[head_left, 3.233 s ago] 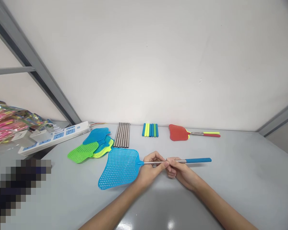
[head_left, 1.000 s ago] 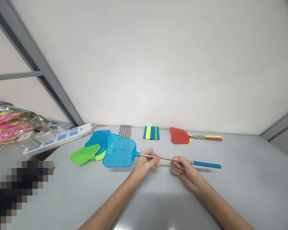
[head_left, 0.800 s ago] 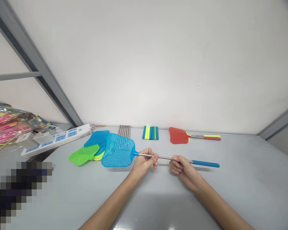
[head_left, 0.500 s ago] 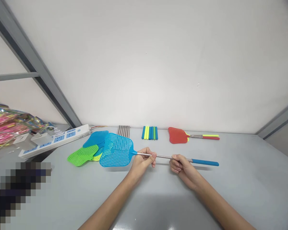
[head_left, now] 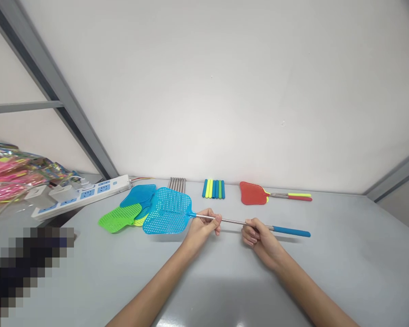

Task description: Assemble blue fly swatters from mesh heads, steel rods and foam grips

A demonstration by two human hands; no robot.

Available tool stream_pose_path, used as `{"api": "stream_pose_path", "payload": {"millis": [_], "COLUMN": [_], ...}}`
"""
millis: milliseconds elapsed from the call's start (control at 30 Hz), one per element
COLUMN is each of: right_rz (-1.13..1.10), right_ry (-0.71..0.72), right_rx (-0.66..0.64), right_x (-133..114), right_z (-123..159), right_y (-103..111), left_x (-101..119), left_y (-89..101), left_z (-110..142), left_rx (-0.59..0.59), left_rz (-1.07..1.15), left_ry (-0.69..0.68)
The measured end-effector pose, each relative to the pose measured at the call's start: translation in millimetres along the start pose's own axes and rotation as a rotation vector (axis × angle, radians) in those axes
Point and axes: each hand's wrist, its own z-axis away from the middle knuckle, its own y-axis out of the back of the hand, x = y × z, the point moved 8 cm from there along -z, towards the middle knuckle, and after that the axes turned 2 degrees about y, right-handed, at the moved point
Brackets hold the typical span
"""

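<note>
Across left hand (head_left: 202,229) and right hand (head_left: 261,237), pinching its rod (head_left: 233,221), lies a blue swatter (head_left: 168,211).

swatter head (head_left: 167,211) — blue, hole-dotted | shaft (head_left: 232,221) — silver | grip (head_left: 291,231) blue | loose head (head_left: 120,218) green | tabletop (head_left: 225,290) grey

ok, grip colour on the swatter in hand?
Blue grip, showing in the head view, the only one.

The metal rods (head_left: 177,184) are being partly hidden by the held blue swatter (head_left: 167,211), while the shiny packets (head_left: 15,175) are being cut off at left.
</note>
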Motion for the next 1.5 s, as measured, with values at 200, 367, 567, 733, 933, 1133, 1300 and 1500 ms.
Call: {"api": "stream_pose_path", "payload": {"millis": [200, 367, 567, 733, 933, 1133, 1300, 1500], "right_rz": [-0.090, -0.130, -0.085, 0.013, 0.100, 0.073, 0.045, 0.057], "right_ry": [-0.031, -0.043, -0.063, -0.050, -0.048, -0.078, -0.071, -0.090], "right_rx": [-0.027, -0.062, -0.124, -0.160, -0.220, -0.200, -0.139, -0.090], "right_x": [3.9, 4.9, 11.9, 17.0, 23.6, 27.6, 26.1, 19.0], "right_z": [-1.9, -1.8, 3.4, 10.3, 16.7, 16.4, 14.2, 16.0], "right_y": [1.0, -1.0, -12.8, -25.2, -36.7, -34.3, -31.3, -31.5], "left_x": [4.5, 10.2, 7.0, 2.2, -7.6, -6.3, 1.6, 2.4], "left_y": [-3.7, -9.2, -22.6, -35.2, -35.8, -42.2, -48.1, -45.7], "left_z": [0.9, 3.3, 10.2, 16.0, 17.6, 22.8, 25.8, 24.3], "left_rx": [-0.013, -0.021, -0.116, -0.200, -0.223, -0.357, -0.433, -0.452], "left_rz": [-0.082, -0.074, -0.182, -0.209, -0.304, -0.339, -0.278, -0.316], "left_ry": [-0.038, -0.061, -0.071, -0.064, -0.023, 0.078, 0.092, 0.091]}}
